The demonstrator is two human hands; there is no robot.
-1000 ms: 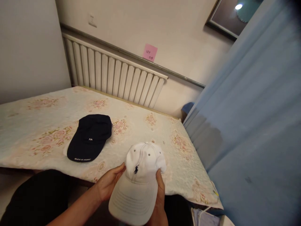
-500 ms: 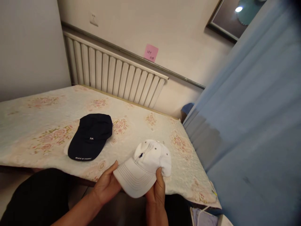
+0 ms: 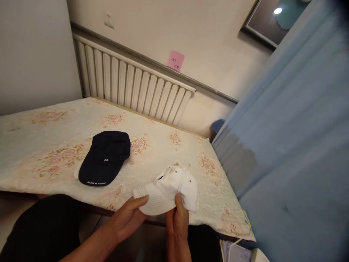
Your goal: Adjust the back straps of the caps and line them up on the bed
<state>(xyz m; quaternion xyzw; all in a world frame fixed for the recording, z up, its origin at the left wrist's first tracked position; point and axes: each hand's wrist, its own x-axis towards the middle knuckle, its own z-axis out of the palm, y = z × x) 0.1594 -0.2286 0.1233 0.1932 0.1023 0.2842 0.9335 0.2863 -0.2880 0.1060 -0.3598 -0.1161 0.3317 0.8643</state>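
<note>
A dark cap (image 3: 105, 158) lies on the cloth (image 3: 160, 151), curtain (image 3: 294, 153) along its right edge, open stretch toward the radiator (image 3: 131, 85); left hand (image 3: 131, 217) and right hand (image 3: 177, 218) clamp the white cap (image 3: 188, 187).

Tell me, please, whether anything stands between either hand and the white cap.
Nothing visible does: the left hand holds the white cap by its brim, the right hand by its side. The dark cap lies apart.

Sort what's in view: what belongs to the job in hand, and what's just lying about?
In the job:
white fabric cap, in the left fingers and right fingers
perhaps the dark fabric cap with white lettering, untouched

Just around:
square pink paper note
blue hanging fabric curtain
white ribbed radiator
</note>
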